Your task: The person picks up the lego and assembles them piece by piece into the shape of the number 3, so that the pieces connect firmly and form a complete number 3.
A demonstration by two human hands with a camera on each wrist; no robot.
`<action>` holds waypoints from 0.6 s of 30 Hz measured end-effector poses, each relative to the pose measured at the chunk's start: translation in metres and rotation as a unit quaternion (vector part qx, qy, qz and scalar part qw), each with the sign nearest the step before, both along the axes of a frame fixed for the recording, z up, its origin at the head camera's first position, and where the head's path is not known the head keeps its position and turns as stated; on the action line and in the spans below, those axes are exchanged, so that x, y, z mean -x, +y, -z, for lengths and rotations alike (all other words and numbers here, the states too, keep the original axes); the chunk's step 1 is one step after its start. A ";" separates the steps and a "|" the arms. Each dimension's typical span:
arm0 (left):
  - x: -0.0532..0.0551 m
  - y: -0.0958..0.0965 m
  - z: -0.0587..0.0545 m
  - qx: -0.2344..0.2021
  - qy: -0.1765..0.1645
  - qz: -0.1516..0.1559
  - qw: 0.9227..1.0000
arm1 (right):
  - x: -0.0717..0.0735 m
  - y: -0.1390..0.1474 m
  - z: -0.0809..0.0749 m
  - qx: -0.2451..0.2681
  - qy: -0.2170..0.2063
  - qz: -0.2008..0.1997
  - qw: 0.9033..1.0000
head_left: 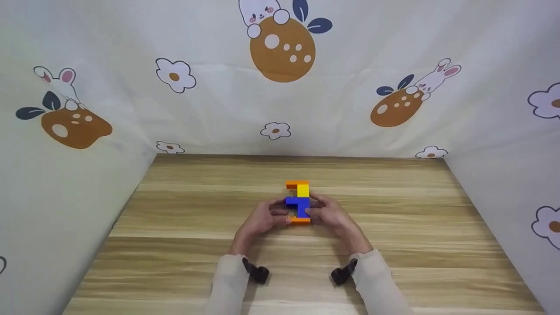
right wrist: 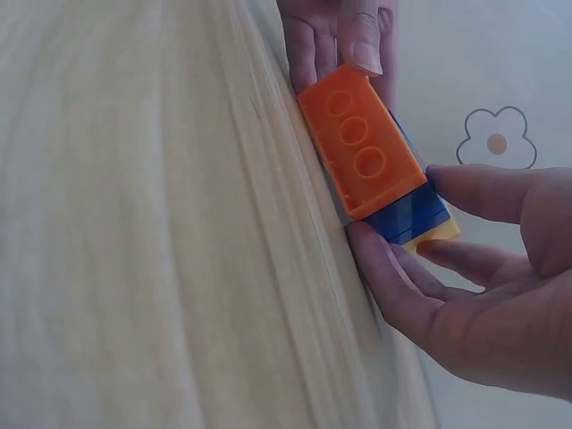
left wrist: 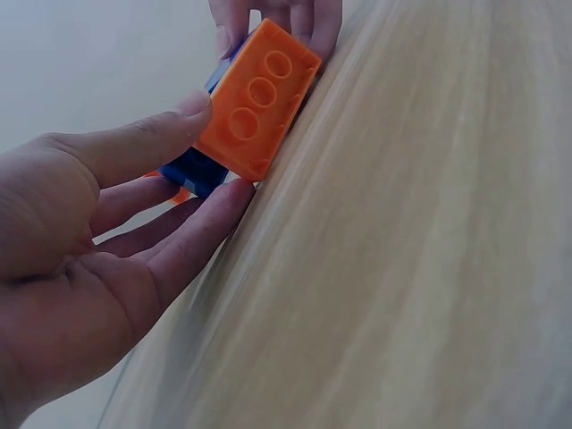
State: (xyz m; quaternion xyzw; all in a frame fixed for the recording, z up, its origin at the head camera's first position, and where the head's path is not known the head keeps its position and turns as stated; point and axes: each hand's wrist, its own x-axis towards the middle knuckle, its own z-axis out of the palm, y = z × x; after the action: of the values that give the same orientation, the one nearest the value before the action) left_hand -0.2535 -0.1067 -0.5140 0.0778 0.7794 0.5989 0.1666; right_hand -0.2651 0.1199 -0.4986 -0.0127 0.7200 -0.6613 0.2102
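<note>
A joined stack of toy building blocks lies at the middle of the table, between the two hands. In the head view it runs from a far orange block (head_left: 297,183) through a yellow block (head_left: 303,190) and blue blocks (head_left: 302,208) to a near orange block (head_left: 300,220). My left hand (head_left: 262,216) grips the stack from the left, its thumb on the edge of the near orange block. From the other side my right hand (head_left: 334,214) holds it, thumb against the blue part. Both wrist views show the near orange block's hollow underside (left wrist: 259,98) with several round tubes.
A wood-grain table (head_left: 420,210) spreads around the hands. Behind it and along both sides hangs a pale cloth (head_left: 218,109) printed with rabbits, orange fruit and flowers. Black wrist devices (head_left: 259,273) sit at both white sleeves (head_left: 229,280).
</note>
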 end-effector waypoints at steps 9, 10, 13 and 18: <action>0.000 0.001 0.003 -0.003 -0.007 0.002 1.000 | -0.001 0.000 0.001 -0.003 -0.001 0.015 1.000; 0.000 0.002 0.003 -0.001 -0.003 0.004 1.000 | 0.000 0.000 0.001 -0.004 0.001 0.017 1.000; 0.000 0.004 0.004 0.001 0.006 0.004 1.000 | 0.000 0.000 0.001 -0.011 0.004 0.023 1.000; -0.003 0.006 0.004 0.007 0.010 0.005 1.000 | -0.001 -0.001 0.002 -0.015 -0.001 0.024 1.000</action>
State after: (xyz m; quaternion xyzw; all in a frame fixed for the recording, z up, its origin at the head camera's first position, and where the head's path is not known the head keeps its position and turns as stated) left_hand -0.2502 -0.1007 -0.5181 0.0863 0.7848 0.5918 0.1626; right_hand -0.2644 0.1192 -0.5010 0.0082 0.7298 -0.6552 0.1952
